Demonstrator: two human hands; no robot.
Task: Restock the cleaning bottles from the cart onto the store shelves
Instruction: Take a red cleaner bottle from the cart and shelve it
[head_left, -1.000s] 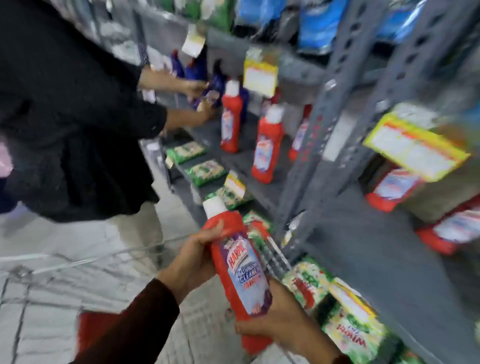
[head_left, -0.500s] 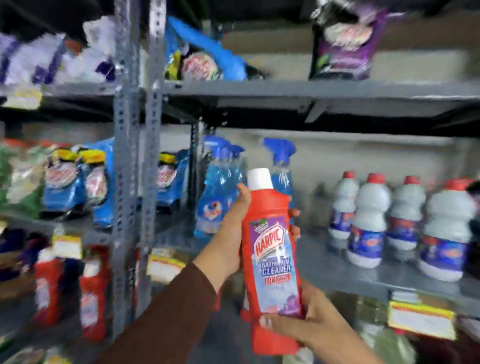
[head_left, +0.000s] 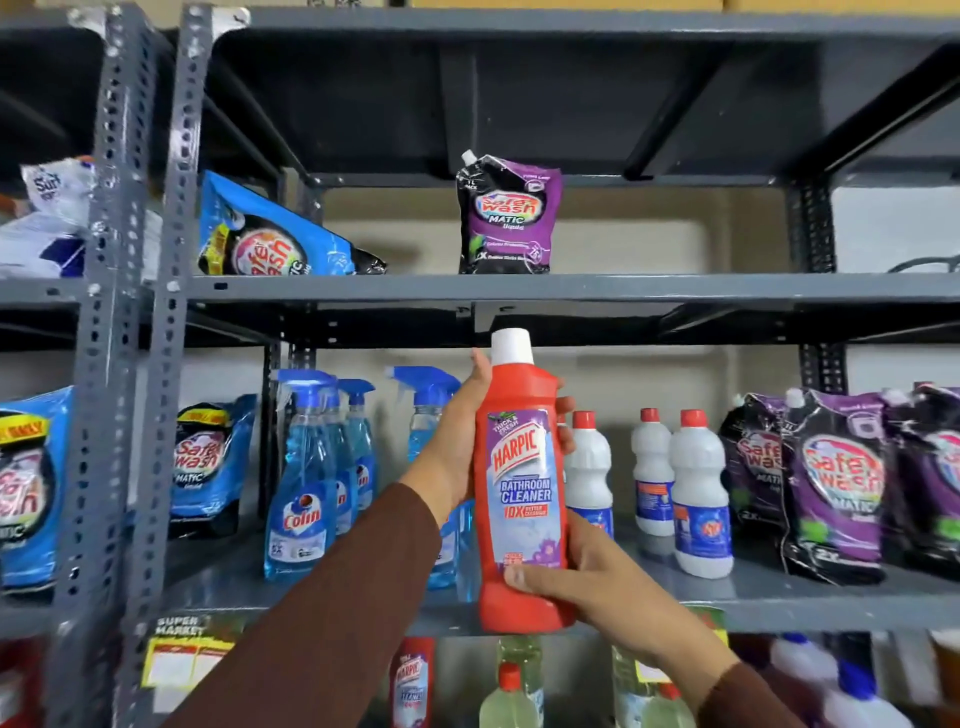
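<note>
Your right hand (head_left: 587, 582) cups the base of the red Harpic bathroom cleaner bottle (head_left: 522, 488), thumb pressed across its label; your left hand (head_left: 457, 441) wraps its shoulder from behind. You hold it upright before the grey metal shelf (head_left: 779, 605). Beyond your grip stand Colin spray bottles (head_left: 304, 483) leftward, white bottles (head_left: 698, 493) rightward, a purple Safewash pouch (head_left: 506, 215) above.

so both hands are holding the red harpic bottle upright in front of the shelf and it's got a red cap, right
Not quite: the cap is white, not red, as the head view shows. The rest holds: the left hand grips the red Harpic bottle near its shoulder, the right hand holds its base, and it stands upright in front of the shelf.
</note>
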